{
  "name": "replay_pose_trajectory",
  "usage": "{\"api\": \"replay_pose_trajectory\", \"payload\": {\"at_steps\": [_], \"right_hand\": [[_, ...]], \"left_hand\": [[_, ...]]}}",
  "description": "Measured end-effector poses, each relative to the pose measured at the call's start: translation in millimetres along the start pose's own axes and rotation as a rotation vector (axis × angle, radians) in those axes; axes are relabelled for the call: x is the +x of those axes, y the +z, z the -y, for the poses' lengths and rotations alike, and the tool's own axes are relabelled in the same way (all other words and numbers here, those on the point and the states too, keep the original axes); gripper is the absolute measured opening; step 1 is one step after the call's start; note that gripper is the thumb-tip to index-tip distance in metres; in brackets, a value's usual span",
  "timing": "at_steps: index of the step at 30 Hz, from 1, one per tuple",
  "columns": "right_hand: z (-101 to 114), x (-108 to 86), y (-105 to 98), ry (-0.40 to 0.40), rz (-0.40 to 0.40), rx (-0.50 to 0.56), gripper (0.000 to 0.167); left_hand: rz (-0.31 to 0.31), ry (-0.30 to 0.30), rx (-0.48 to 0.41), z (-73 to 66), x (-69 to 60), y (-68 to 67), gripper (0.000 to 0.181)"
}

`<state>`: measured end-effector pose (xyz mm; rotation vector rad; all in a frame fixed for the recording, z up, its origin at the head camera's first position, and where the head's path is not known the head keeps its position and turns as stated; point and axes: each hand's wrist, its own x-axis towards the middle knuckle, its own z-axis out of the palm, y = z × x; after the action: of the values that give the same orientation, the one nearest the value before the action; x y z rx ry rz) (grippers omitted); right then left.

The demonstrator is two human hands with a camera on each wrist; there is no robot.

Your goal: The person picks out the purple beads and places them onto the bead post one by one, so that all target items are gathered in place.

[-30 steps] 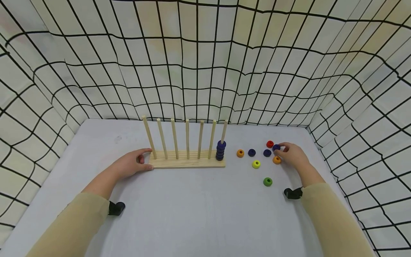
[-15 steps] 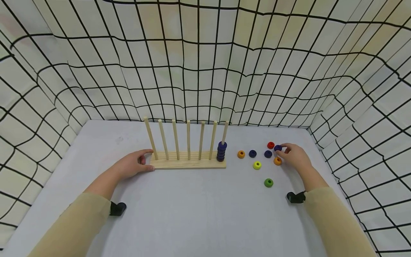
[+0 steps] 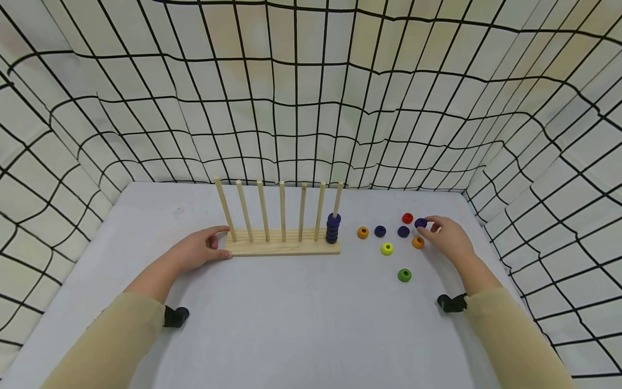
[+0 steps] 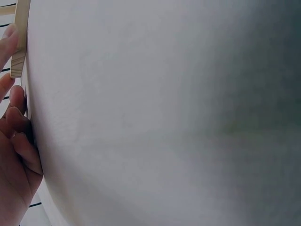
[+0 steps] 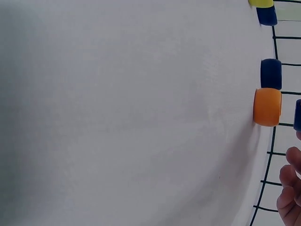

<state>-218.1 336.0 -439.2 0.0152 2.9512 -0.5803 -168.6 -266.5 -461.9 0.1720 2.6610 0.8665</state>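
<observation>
A pale wooden rack (image 3: pixel 283 247) with several upright pegs stands on the table, and a stack of dark blue beads (image 3: pixel 332 229) sits on its rightmost peg. My left hand (image 3: pixel 196 248) holds the rack's left end between thumb and fingers; the left wrist view shows the thumb (image 4: pixel 6 43) against the wooden base (image 4: pixel 20 33). On the right, my right hand (image 3: pixel 448 237) pinches a dark blue bead (image 3: pixel 420 222) between thumb and fingertips. That bead (image 5: pixel 298 115) is partly cut off in the right wrist view. Close to this hand lie an orange bead (image 3: pixel 418 242) and a red bead (image 3: pixel 407 218).
Other loose beads lie between the rack and my right hand: an orange bead (image 3: pixel 362 232), two blue beads (image 3: pixel 380 231), a yellow bead (image 3: pixel 386 248) and, nearer me, a green bead (image 3: pixel 404 275). Black netting (image 3: pixel 296 102) over white walls surrounds the white table (image 3: pixel 301 324).
My right hand and the blue bead have shifted slightly right, away from the red bead. The left hand still holds the rack's end.
</observation>
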Motion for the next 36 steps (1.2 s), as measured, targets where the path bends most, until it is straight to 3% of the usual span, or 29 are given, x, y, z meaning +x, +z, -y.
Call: {"api": "replay_pose_trajectory", "payload": {"at_steps": [25,36], "right_hand": [[26,-15.7,-2,-0.072,-0.057,0.035,0.053],[45,-23.0,-8,-0.090,-0.046,0.051,0.053]], "left_hand": [[0.005,0.002,0.006,-1.5,-0.8,-1.0,0.080],[0.009,-0.001,-0.006,-2.4,-1.0,-2.1,0.080]]}}
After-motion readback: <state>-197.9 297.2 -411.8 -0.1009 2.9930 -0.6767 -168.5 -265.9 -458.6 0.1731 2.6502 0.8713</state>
